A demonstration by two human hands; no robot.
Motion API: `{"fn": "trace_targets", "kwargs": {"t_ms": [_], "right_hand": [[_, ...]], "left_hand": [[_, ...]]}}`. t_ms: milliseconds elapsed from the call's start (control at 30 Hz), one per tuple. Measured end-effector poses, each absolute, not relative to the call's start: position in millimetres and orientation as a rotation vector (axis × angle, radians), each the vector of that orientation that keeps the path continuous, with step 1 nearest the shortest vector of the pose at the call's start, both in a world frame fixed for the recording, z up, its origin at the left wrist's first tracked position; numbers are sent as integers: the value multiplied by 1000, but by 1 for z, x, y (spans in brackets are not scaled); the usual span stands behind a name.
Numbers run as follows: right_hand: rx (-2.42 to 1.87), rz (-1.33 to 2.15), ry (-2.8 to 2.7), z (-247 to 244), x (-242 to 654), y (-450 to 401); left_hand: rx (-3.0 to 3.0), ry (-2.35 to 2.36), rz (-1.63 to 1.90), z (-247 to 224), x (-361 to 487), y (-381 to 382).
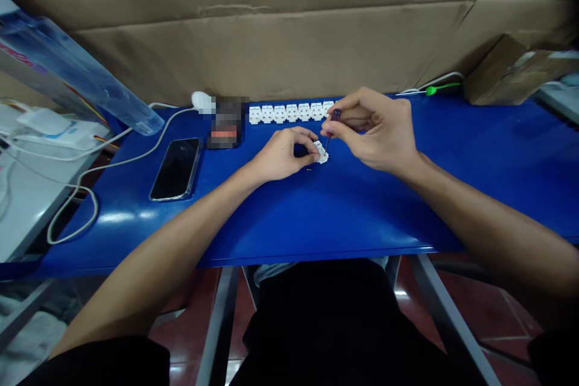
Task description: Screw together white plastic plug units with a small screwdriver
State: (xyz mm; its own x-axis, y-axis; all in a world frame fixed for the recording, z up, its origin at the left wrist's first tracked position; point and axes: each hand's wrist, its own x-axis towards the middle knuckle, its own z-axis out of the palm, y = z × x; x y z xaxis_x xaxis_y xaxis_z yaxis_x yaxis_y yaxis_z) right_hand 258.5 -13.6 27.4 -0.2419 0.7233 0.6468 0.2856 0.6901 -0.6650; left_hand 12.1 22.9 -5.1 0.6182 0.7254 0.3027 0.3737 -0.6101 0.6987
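Observation:
My left hand point(287, 154) pinches a small white plastic part point(322, 154) between thumb and fingers, keeping it on the blue table point(362, 211). A small screwdriver point(335, 117) with a dark purple handle is gripped in my right hand point(373, 129). Its thin shaft slants down to the white part, and the tip appears to touch it. Just below, a tiny brass-coloured piece point(309, 169) lies on the tabletop. Behind both hands stands a row of several similar white parts point(279, 113), its right end partly hidden by my right hand.
To the left lie a phone point(176, 169), a partly blurred dark packet point(225, 126), a white cable point(156, 148) and a clear plastic tube or bottle point(90, 72). A cardboard box point(506, 72) and a green-tipped item point(432, 90) are at the back right. Cardboard point(289, 42) walls the rear.

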Motion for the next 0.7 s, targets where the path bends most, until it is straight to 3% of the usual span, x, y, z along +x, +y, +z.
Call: {"fn": "trace_targets", "kwargs": {"t_ms": [367, 700], "right_hand": [[-636, 322, -2141, 30, 265, -9], [-683, 651, -2011, 32, 264, -13]], "left_hand": [[2252, 821, 780, -1, 13, 21], [2232, 829, 793, -6, 12, 23]]}}
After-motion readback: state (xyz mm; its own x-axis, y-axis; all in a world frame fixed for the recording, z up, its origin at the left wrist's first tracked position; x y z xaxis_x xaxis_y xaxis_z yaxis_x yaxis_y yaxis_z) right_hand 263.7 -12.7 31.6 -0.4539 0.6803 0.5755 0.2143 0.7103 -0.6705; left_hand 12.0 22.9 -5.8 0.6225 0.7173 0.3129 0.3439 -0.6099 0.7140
